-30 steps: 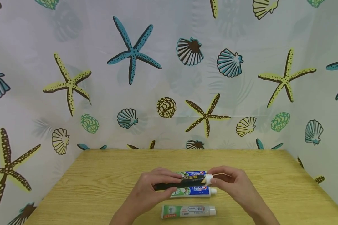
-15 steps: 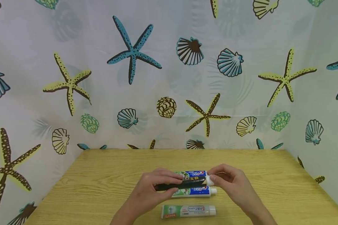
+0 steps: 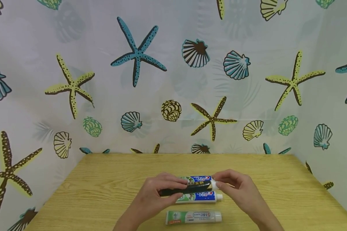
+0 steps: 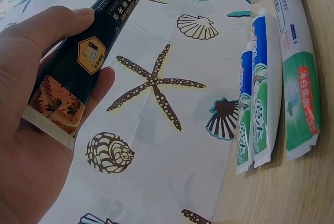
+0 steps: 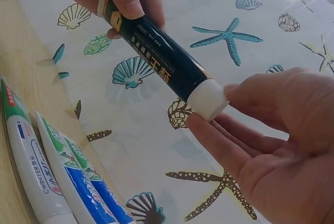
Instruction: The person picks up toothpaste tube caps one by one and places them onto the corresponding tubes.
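My left hand [image 3: 151, 194] grips a black toothpaste tube [image 3: 195, 188] around its body, thumb on one side and fingers on the other. The tube is raised above the table, with gold lettering and a honeycomb picture [image 4: 57, 104] near its crimped end. At the other end is a white cap [image 5: 207, 100], pinched between the thumb and index finger of my right hand [image 3: 243, 189]. Partly hidden behind the black tube lie two blue-and-green toothpaste tubes, a nearer one [image 3: 203, 196] and a farther one [image 3: 202, 177]. Closest to me lies a white-and-green toothpaste tube [image 3: 198, 217].
The lying tubes rest side by side on a light wooden table [image 3: 104, 186], caps pointing right. A white sheet [image 3: 173, 80] printed with starfish and shells walls the table at the back and both sides.
The black tube has rolled a little in my hands, so its lettering and shine have shifted. My right fingers have moved slightly at the cap. The lying tubes have stayed put.
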`<state>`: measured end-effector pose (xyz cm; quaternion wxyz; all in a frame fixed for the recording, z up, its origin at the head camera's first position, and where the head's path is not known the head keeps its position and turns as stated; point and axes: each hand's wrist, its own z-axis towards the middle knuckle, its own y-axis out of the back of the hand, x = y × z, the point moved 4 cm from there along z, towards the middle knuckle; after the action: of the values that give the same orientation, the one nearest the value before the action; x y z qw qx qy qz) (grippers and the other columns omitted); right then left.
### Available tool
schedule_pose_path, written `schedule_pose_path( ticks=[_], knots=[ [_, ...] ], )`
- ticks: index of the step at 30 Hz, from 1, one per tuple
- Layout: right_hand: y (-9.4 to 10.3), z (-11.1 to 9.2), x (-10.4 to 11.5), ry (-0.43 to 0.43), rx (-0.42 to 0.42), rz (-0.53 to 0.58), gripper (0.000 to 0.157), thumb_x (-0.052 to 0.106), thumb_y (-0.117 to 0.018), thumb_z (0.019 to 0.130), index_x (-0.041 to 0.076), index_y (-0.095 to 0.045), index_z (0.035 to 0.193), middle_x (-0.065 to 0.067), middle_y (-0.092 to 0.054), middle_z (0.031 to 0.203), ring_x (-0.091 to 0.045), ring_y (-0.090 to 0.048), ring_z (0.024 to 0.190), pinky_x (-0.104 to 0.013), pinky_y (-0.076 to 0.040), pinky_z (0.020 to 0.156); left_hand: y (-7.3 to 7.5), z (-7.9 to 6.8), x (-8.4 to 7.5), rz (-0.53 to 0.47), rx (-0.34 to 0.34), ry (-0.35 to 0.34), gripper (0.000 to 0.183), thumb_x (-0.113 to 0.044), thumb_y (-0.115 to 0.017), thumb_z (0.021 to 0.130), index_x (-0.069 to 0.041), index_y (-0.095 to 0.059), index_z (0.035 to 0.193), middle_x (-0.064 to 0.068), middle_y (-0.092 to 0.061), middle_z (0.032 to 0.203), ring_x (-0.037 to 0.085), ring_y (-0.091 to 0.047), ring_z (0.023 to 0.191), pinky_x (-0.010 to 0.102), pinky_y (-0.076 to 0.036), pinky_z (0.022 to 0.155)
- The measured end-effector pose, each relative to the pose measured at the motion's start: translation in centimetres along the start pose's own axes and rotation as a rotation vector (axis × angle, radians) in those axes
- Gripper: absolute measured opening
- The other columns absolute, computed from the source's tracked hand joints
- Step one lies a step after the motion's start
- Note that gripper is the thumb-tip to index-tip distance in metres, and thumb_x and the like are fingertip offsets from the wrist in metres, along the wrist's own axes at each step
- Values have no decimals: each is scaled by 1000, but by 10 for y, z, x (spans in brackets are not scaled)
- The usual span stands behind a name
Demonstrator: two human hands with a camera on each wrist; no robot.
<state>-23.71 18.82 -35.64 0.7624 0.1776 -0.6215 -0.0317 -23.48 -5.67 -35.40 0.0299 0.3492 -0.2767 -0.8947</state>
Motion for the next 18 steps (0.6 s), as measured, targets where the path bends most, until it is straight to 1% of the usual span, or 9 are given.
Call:
schedule_pose_path(
  ticks=[3, 5, 11, 15, 18],
  knots=[
    [0, 0, -1, -3, -16, 1, 28, 37, -62, 82, 17, -64, 101, -2, -63, 107, -16, -61, 96, -23, -50, 80, 1, 1, 0, -7, -4, 29, 22, -22, -67, 80, -27, -68, 101, -11, -66, 103, 6, -58, 97, 24, -53, 74],
    [1, 0, -2, -15, 2, 8, 30, 36, -62, 82, 16, -64, 104, -4, -62, 108, -18, -62, 93, -24, -51, 79, 1, 1, 0, -9, -5, 38, 22, -22, -67, 80, -27, -68, 101, -11, -66, 103, 6, -58, 97, 24, -53, 75],
    [1, -1, -4, -44, 71, 63, 34, 31, -61, 84, 10, -60, 111, -11, -61, 111, -25, -66, 87, -29, -53, 78, 0, 0, 0, -18, -4, 13, 22, -20, -67, 80, -26, -68, 101, -10, -66, 104, 6, -58, 97, 23, -53, 73],
    [0, -1, -3, -52, 60, 87, 35, 33, -59, 86, 9, -60, 111, -12, -61, 110, -27, -66, 84, -31, -53, 77, 0, 0, -1, -22, -7, 24, 21, -22, -67, 80, -26, -68, 101, -10, -66, 104, 7, -58, 97, 23, -53, 74],
    [0, 0, -3, -70, 51, 110, 37, 34, -59, 85, 9, -59, 112, -13, -61, 110, -27, -66, 83, -32, -53, 77, 1, 1, -2, -26, -14, 39, 21, -23, -67, 80, -26, -68, 101, -10, -66, 103, 7, -58, 97, 23, -53, 74]
  ],
)
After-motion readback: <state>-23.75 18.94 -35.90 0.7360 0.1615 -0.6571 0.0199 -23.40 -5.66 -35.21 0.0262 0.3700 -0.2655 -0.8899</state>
